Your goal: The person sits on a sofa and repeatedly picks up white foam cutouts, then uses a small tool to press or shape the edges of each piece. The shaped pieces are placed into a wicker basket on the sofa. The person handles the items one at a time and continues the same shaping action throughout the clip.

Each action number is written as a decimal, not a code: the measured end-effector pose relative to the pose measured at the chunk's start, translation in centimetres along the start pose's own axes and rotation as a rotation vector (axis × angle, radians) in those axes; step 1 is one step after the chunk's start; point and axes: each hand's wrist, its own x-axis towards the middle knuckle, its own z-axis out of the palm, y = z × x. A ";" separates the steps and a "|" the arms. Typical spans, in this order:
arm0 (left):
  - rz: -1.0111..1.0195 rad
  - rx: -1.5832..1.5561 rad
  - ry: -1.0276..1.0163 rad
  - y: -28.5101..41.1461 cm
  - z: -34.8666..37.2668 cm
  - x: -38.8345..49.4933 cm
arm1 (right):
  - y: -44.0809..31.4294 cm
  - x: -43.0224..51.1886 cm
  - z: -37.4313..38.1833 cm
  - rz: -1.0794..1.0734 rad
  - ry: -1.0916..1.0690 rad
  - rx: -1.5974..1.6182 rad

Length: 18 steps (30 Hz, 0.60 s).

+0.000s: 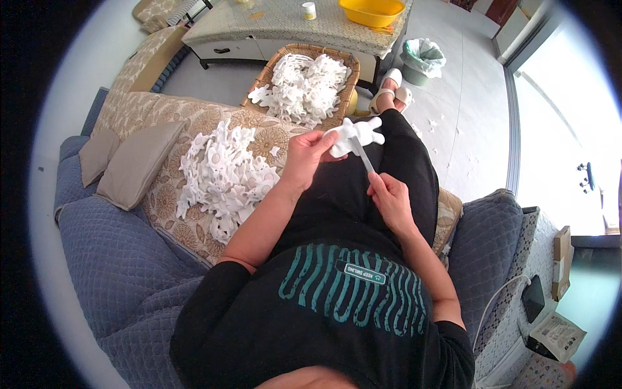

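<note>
My left hand [313,153] grips one end of a white animal-shaped fabric piece [362,132] above my lap. In my right hand [391,197] is a slim, flat grey tool [364,158]; whether it is a blade or tweezers I cannot tell. The tool's far end meets the white piece near its middle, and its exact tip is hard to make out. Left of my lap, a loose heap of similar white pieces [226,177] lies on the patterned sofa cover [167,202]. More white pieces [311,87] fill a woven basket [352,65] beyond my knees.
A table [282,24] behind the basket bears a yellow basin [371,12] and a small white bottle [309,10]. A lined bin [423,61] stands by my feet. White scraps [432,125] litter the floor. Grey cushions [141,163] rest at left; a sofa arm [486,243] rises at right.
</note>
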 end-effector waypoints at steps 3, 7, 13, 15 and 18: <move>0.017 0.028 0.063 0.3 -0.2 0.1 | 1.1 -1.0 -2.0 0.172 -0.107 0.096; -0.028 0.029 -0.054 0.4 0.3 -0.3 | 0.5 -0.2 -3.3 0.066 0.149 0.246; -0.067 0.159 -0.320 0.7 1.7 -1.3 | -1.1 2.0 -3.6 0.163 0.029 0.537; -0.145 0.103 -0.340 1.2 2.0 -1.6 | -1.2 1.8 -3.2 0.125 0.116 0.510; -0.153 0.134 -0.242 0.3 0.6 -1.6 | -0.7 1.6 -2.6 0.109 0.187 0.477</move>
